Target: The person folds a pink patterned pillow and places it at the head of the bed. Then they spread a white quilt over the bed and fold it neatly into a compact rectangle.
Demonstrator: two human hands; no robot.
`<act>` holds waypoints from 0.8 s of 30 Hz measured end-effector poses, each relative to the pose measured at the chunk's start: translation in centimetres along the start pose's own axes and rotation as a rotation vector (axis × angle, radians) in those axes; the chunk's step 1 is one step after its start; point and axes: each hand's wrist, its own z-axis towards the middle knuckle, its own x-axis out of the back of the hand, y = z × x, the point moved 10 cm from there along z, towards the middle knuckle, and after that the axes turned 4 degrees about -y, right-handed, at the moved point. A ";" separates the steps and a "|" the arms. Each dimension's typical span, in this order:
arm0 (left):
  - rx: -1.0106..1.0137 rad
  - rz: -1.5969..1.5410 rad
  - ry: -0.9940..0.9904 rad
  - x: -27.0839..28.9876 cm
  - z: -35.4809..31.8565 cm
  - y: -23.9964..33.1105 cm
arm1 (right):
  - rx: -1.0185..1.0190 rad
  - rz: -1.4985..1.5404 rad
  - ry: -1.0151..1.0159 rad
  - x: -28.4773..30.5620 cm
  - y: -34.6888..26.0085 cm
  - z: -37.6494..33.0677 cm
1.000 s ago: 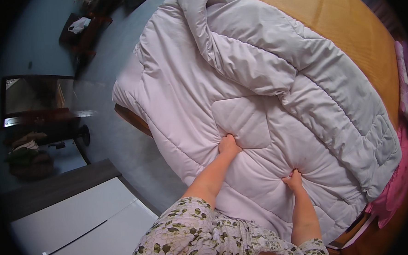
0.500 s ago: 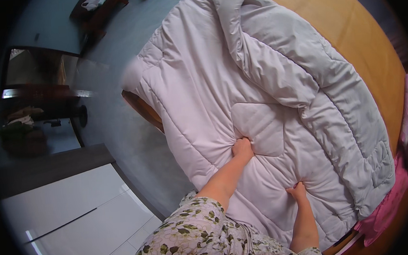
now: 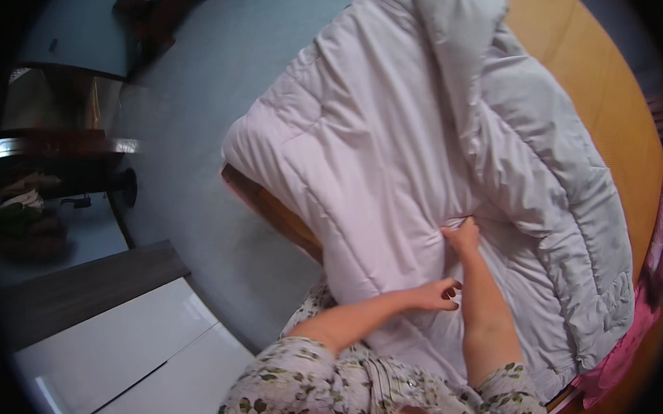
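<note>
A pale pink-white quilted comforter [image 3: 378, 167] lies spread in front of me, with its greyish side [image 3: 579, 216] folded up and bunched along the right. My right hand [image 3: 464, 236] is closed on a pinch of its fabric near the middle, and folds run out from that grip. Nearer to me and a little to the left, my left hand [image 3: 435, 296] hovers just over the cover beside my right forearm. Its fingers are curled but apart, with nothing seen between them.
Under the comforter is a bed with a tan mat [image 3: 588, 88] and a wooden edge [image 3: 272, 214]. Pink cloth [image 3: 617, 357] hangs at the lower right. A white glossy cabinet [image 3: 137, 359] stands at the left on a grey floor [image 3: 208, 138]. Dark furniture [image 3: 161, 25] is farther off.
My left hand has let go of the comforter and come nearer to me. My right hand has moved forward and grips farther up. The comforter's left part has shifted right, baring more bed edge.
</note>
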 end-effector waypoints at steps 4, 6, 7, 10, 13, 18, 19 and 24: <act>-0.068 -0.458 0.957 22.2 -20.7 3.0 | -0.117 -0.104 0.009 1.7 -1.9 -1.0; -0.022 -0.290 1.583 31.6 -31.2 1.6 | -0.169 -0.110 -0.064 0.9 -1.0 -0.3; 0.026 -0.444 1.742 34.9 -34.5 -1.8 | -0.184 -0.107 -0.099 0.5 -1.1 0.1; -0.142 -0.858 1.628 42.0 -33.4 -4.0 | -0.166 -0.057 -0.110 0.8 -2.0 0.3; -0.297 -0.943 1.551 46.2 -32.5 -1.2 | -0.174 -0.053 -0.104 0.3 -0.8 0.2; -0.394 -0.278 1.875 44.7 -40.3 12.5 | -0.238 -0.128 -0.114 1.0 -1.0 0.2; -0.265 -0.038 2.034 43.5 -44.1 13.4 | -0.261 -0.131 -0.134 1.0 -1.3 0.0; 0.960 0.458 2.044 43.4 -48.2 6.9 | -0.227 -0.134 -0.158 0.8 -1.5 0.0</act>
